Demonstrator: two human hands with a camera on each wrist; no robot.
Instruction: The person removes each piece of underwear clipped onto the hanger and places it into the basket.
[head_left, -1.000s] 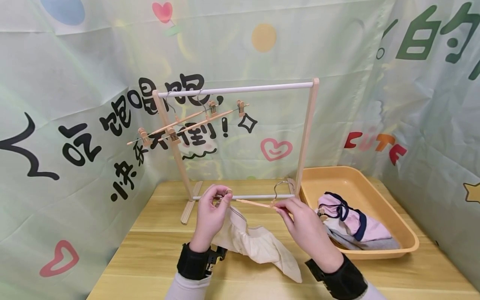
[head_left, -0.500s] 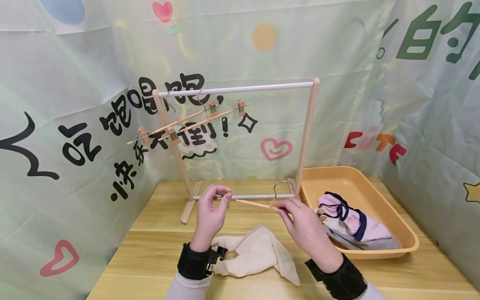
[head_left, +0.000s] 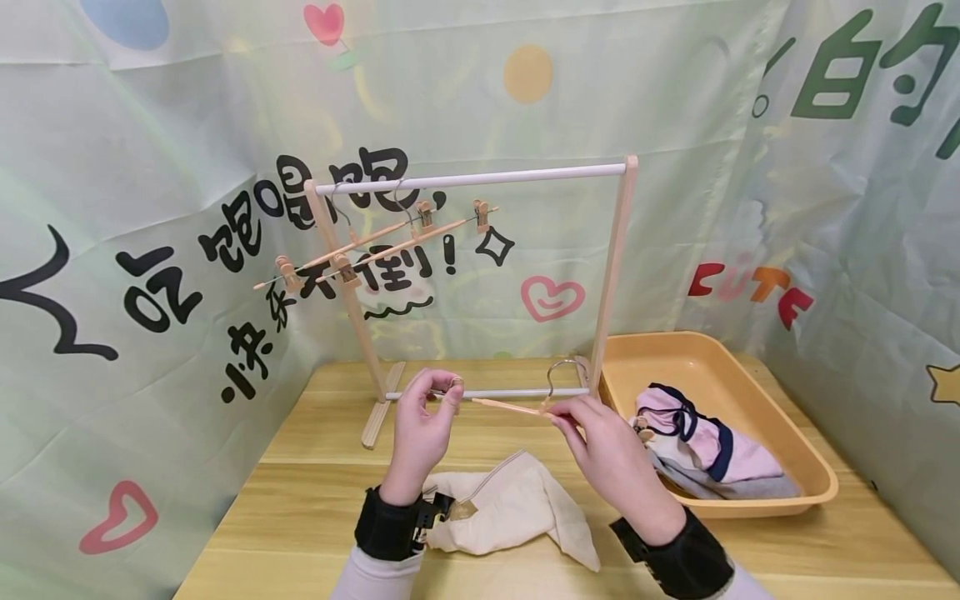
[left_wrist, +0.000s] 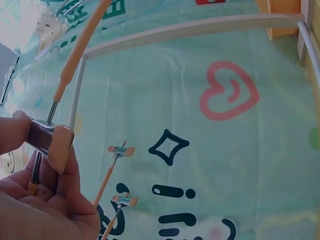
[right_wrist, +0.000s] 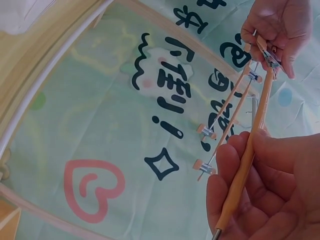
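Note:
Both hands hold a clip hanger [head_left: 510, 407] with a light wooden bar and a metal hook, raised in front of the rack. My left hand [head_left: 422, 427] pinches a clip [left_wrist: 61, 148] at one end of it between thumb and fingers. Farther along the bar, my right hand [head_left: 609, 454] grips the wood; in the right wrist view its thumb lies across the bar [right_wrist: 241, 182]. Below the hands a cream cloth piece [head_left: 517, 500] lies crumpled on the table, partly hidden by the left wrist strap. The hanger's other clip is hidden in the head view.
A small clothes rack [head_left: 487, 177] stands behind the hands, with two clip hangers [head_left: 390, 249] on the left of its top rail. To the right, an orange tray [head_left: 821, 492] holds pink and grey clothing [head_left: 738, 450]. Printed curtains [head_left: 645, 242] enclose the table.
The cream cloth, which hung below my left hand a second ago, has dropped onto the table. Both hands and the hanger stay in place.

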